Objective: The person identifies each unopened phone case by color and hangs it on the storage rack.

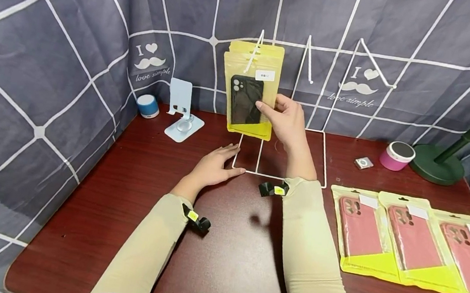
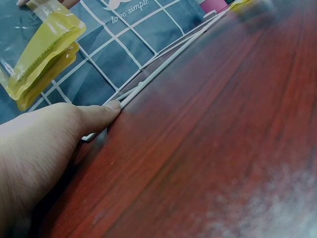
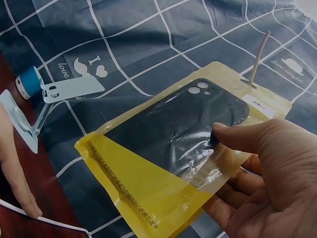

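My right hand pinches the side of a yellow, clear-fronted pouch with a black phone case inside, thumb on the front and fingers behind. The pouch hangs at the left hook of a white wire display rack, with another yellow pouch behind it. In the right wrist view, the hook's prong comes through the slot at the pouch's top. My left hand lies with fingers extended on the table by the rack's front left corner; its thumb touches the base wire.
Three pouches with pink phone cases overlap at the table's right. A blue speaker and light blue phone stand are at the back left. A pink speaker, small silver clip-like device and green stand are at the back right.
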A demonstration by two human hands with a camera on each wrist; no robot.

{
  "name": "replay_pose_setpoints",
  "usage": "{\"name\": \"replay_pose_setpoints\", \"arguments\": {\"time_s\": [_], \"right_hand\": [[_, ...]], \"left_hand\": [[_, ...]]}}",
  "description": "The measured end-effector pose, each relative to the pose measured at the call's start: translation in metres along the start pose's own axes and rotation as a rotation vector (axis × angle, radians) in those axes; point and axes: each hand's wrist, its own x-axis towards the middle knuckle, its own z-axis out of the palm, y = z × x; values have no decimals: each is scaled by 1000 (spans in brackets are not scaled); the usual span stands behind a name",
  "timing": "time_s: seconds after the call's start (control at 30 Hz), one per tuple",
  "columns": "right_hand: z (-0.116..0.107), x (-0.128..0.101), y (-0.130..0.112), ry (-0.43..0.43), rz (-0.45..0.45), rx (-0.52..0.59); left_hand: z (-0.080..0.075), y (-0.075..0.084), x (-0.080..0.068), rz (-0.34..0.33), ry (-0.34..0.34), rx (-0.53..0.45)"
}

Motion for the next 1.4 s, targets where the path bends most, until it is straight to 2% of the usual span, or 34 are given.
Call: {"name": "replay_pose_setpoints", "arguments": {"time_s": [0.13,0.43,0.57,0.73,1.0,1.1,1.2,1.4], "right_hand": [[-1,-1,-1,9,-24,-30],[-5,-2,-3,14,-22,-23],[-11,-6,-6,69,-4,52],[-17,-12,-11,149,-55,185],[-33,-27,-20,114,-53,207],[-45,-35,-21,96,-52,182],[-60,-44,-19,86,-54,113],[-103,-63,-1,15,-23,-27]], "left_hand": [[1,-1,0,-7,-2,3],[2,0,0,-6,6,7],[3,2,1,15,17,7],[0,2,-1,29,17,-6],[-2,1,-1,5,18,4],[-3,1,-2,8,14,1],[-2,1,-3,10,12,-13],[-2,4,-4,22,12,-28]]}}
